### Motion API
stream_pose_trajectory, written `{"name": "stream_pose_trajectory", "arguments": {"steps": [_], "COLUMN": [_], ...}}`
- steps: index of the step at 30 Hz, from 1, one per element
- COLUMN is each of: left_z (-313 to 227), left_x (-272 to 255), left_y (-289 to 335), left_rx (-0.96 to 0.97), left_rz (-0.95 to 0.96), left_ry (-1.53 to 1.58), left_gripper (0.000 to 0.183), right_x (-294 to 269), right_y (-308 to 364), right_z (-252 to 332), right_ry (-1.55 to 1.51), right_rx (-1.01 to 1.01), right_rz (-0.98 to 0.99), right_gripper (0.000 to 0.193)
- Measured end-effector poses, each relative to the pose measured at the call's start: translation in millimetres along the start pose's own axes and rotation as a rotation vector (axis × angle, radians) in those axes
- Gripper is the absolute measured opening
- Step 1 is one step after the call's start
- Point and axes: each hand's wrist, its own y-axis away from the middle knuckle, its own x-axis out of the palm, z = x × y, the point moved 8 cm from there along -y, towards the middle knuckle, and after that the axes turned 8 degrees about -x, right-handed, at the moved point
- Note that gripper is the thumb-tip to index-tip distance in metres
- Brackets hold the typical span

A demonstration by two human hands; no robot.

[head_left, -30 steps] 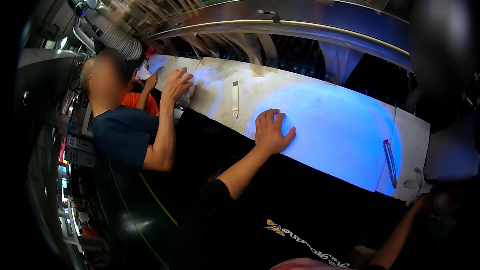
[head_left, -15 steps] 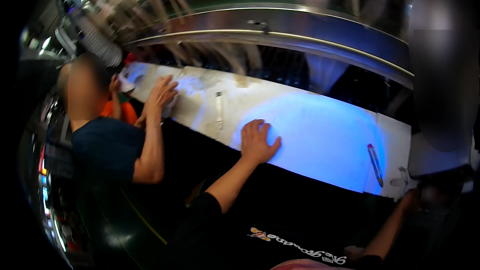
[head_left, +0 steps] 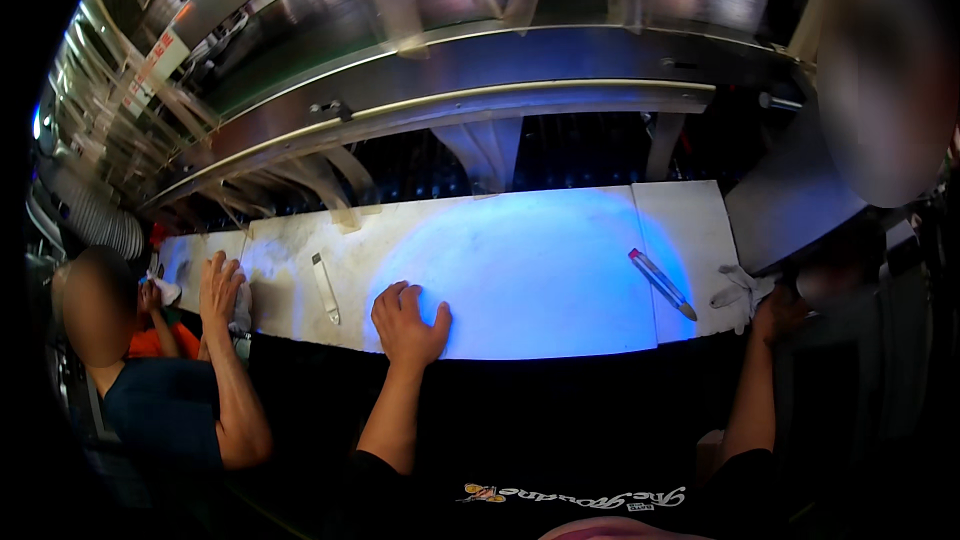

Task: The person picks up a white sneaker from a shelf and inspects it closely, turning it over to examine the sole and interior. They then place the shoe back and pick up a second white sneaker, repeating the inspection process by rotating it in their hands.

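My left hand (head_left: 410,325) rests on the front part of a long white worktop (head_left: 290,310), fingers apart and empty, at the left rim of a bright blue patch of light. My right hand (head_left: 785,318) is at the far right, just past the worktop's end and close to a pale crumpled glove (head_left: 738,292). Shadow hides its fingers. Between the hands, nearer the right, lies a slim pen-like tool (head_left: 662,284) with a red end and a dark tip. Left of my left hand lies a narrow white-handled tool (head_left: 326,290).
A co-worker's hand (head_left: 220,290) is over the worktop at left; another person in orange (head_left: 165,342) is beyond. Behind the worktop runs a metal rail (head_left: 520,100) with clear hanging strips (head_left: 485,155). A grey machine housing (head_left: 800,205) stands at right, a ribbed hose (head_left: 95,210) far left.
The view has turned right, so the worktop, tools and my left hand appear further left and more level. My left hand stays spread on the worktop. The glove by my right hand shows more fully.
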Motion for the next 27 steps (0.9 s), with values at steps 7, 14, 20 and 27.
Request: {"name": "stream_pose_trajectory", "arguments": {"steps": [7,14,20,27], "left_z": [-0.4,2.5,1.1,6.1], "left_x": [0.3,-2.8,1.8,-7.7], "left_y": [1.0,1.1,2.1,4.2], "left_rx": [0.011,0.014,0.002,-0.006], "left_rz": [0.000,-0.026,-0.038,-0.028], "left_ry": [0.020,0.035,0.070,0.056], "left_gripper": [0.047,0.048,0.047,0.045], "right_x": [-22.5,36.9,49.4,21.6], "right_y": [-3.3,17.9,15.9,11.7], "right_z": [18.5,-15.5,-32.9,-4.4], "right_ry": [-0.080,-0.056,-0.045,-0.078], "right_rx": [-0.012,0.108,0.154,0.199], "right_rz": [-0.189,-0.071,-0.037,-0.013], "right_gripper": [0.067,0.090,0.092,0.085]}}
